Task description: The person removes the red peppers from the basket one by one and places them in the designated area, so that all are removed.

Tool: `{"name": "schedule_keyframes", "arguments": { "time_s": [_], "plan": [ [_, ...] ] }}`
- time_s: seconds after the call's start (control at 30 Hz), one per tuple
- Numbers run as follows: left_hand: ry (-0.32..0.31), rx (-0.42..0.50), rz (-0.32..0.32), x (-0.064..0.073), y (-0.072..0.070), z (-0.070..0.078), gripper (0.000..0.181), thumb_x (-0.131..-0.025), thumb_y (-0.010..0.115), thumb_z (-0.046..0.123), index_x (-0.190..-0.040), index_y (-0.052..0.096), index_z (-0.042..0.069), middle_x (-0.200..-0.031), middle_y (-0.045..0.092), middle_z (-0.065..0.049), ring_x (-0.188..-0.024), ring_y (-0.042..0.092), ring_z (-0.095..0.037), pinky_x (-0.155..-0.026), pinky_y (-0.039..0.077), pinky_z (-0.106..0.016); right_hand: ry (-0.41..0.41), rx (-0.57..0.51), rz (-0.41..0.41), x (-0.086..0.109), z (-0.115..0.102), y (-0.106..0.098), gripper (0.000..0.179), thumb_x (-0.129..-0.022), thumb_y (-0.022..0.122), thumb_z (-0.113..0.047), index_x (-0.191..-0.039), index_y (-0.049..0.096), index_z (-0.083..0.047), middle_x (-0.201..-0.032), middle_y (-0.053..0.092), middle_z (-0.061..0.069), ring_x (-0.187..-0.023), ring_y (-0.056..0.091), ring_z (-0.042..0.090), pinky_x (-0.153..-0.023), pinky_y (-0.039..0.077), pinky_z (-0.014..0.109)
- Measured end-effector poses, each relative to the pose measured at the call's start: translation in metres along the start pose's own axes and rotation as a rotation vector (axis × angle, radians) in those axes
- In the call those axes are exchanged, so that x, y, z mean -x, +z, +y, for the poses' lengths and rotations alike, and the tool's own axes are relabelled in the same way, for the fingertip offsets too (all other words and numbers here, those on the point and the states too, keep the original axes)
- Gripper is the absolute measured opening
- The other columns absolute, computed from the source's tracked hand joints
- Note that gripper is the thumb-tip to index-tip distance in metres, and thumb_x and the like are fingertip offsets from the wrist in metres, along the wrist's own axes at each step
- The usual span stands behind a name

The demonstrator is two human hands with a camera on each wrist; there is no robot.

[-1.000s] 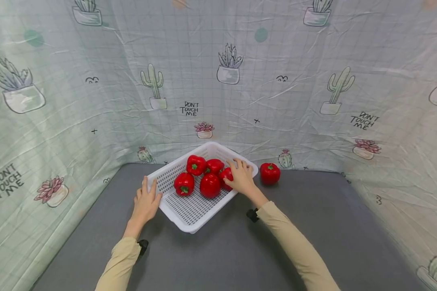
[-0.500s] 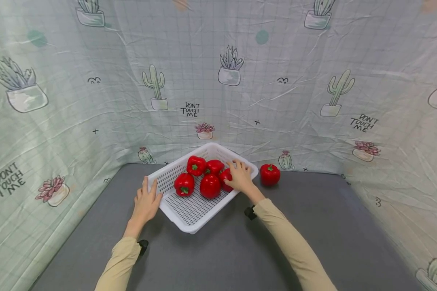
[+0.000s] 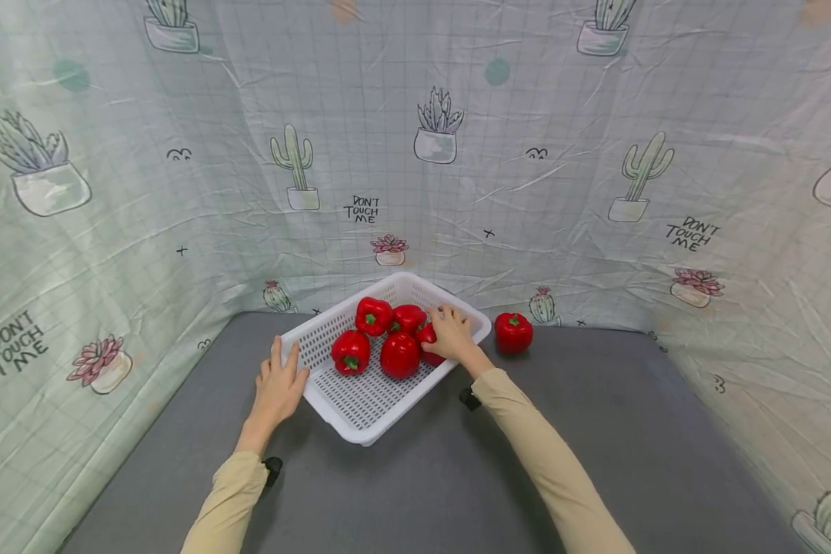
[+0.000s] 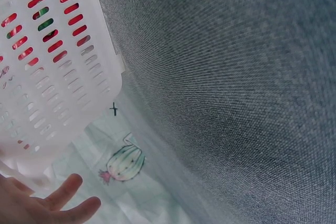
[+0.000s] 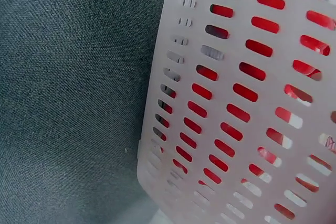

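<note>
A white perforated plastic basket [image 3: 388,412] sits at an angle on the grey surface, with several red bell peppers [image 3: 399,355] inside. My right hand [image 3: 453,337] reaches over its right side, fingers curved round the rightmost bell pepper [image 3: 430,335], partly hidden by the hand. At the left corner my left hand [image 3: 279,388] rests against the rim, its fingers spread. In the left wrist view, two fingers of the left hand [image 4: 58,203] extend clear of the basket [image 4: 58,93]. The right wrist view shows the basket wall [image 5: 220,114], red showing through its slots; the right hand is out of that view.
Another red bell pepper [image 3: 513,333] stands on the grey table [image 3: 415,500], just right of the basket. A cactus-printed cloth [image 3: 360,100] hangs behind and along both sides.
My right hand has shifted slightly left with its forearm, and the pepper under it moves a little left too. The left hand and the basket stay in place.
</note>
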State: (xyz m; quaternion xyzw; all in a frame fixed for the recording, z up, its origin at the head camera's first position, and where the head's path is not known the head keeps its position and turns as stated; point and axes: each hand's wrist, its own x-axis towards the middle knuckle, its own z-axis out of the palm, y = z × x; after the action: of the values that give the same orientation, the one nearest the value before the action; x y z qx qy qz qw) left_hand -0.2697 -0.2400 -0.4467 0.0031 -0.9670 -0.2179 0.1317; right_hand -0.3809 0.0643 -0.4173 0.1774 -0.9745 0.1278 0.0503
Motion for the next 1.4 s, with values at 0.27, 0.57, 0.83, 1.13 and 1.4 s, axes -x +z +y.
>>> {"name": "schedule_keyframes", "arguments": {
  "time_s": [0.27, 0.57, 0.83, 1.13, 1.4],
  "plan": [
    [0.008, 0.008, 0.013, 0.0001, -0.0013, -0.0009, 0.057, -0.091, 0.04, 0.024, -0.139, 0.024, -0.002, -0.147, 0.001, -0.026, -0.118, 0.023, -0.051, -0.089, 0.022, -0.064, 0.007, -0.007, -0.036, -0.0067, 0.0002, 0.0053, 0.076, -0.073, 0.068, -0.037, -0.136, 0.034, -0.011, -0.134, 0.038, 0.018, -0.123, 0.031, 0.038, -0.095, 0.023, 0.061],
    [0.001, 0.007, -0.01, 0.0007, -0.001, -0.0015, 0.057, -0.092, 0.038, 0.025, -0.139, 0.023, -0.002, -0.147, -0.001, -0.026, -0.119, 0.021, -0.051, -0.089, 0.021, -0.064, 0.001, 0.027, -0.069, -0.0057, -0.0002, 0.0068, 0.074, -0.074, 0.067, -0.037, -0.135, 0.035, -0.01, -0.13, 0.045, 0.019, -0.12, 0.036, 0.04, -0.095, 0.027, 0.059],
    [0.004, 0.013, -0.011, -0.0002, -0.0009, -0.0004, 0.057, -0.092, 0.038, 0.024, -0.139, 0.022, -0.002, -0.147, -0.001, -0.026, -0.119, 0.021, -0.051, -0.09, 0.021, -0.064, 0.021, 0.054, -0.085, -0.0087, 0.0007, 0.0082, 0.072, -0.075, 0.067, -0.033, -0.136, 0.035, -0.011, -0.131, 0.043, 0.018, -0.121, 0.034, 0.038, -0.095, 0.027, 0.057],
    [0.006, 0.018, -0.006, -0.0003, -0.0029, 0.0011, 0.056, -0.092, 0.039, 0.024, -0.139, 0.023, -0.003, -0.146, 0.001, -0.027, -0.119, 0.021, -0.051, -0.09, 0.021, -0.064, 0.005, -0.004, -0.048, -0.0076, 0.0005, 0.005, 0.07, -0.072, 0.07, -0.032, -0.13, 0.04, -0.008, -0.127, 0.044, 0.018, -0.117, 0.037, 0.039, -0.094, 0.026, 0.06],
    [0.003, 0.014, -0.01, -0.0004, -0.0021, 0.0003, 0.056, -0.092, 0.038, 0.024, -0.139, 0.022, -0.002, -0.147, 0.0, -0.026, -0.118, 0.022, -0.051, -0.09, 0.021, -0.064, -0.035, -0.027, 0.022, -0.0029, -0.0003, -0.0011, 0.066, -0.071, 0.069, -0.033, -0.126, 0.042, -0.01, -0.119, 0.044, 0.016, -0.105, 0.046, 0.038, -0.087, 0.031, 0.055]
  ]
}}
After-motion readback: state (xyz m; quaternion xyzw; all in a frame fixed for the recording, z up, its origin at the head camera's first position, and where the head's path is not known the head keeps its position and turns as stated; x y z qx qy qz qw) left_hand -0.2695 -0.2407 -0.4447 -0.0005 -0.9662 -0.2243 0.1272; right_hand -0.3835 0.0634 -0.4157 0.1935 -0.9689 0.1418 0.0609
